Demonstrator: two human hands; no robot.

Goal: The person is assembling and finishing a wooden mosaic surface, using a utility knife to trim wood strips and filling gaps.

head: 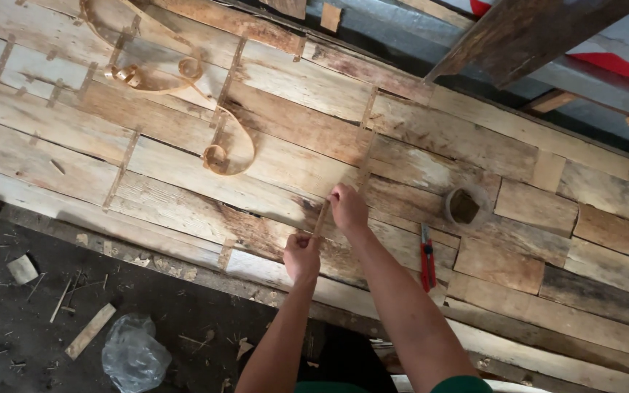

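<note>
Seen from above, two bare hands grip one thin wooden strip (pixel 321 217) over a workbench (pixel 518 211) of rough, pale planks. The left hand (pixel 301 256) is closed around the strip's lower end; the right hand (pixel 347 207) pinches its upper end just above. A red utility knife (pixel 426 256) lies to the right, near a roll of tape (pixel 463 205). Curled wood scrolls (pixel 220 145) rest farther left.

Tape roll (pixel 463 205): on my workbench (pixel 606 240), right of centre.
Red cutter (pixel 427 256): near front edge.
Plastic bag (pixel 134 354): on floor (pixel 9 320).
</note>
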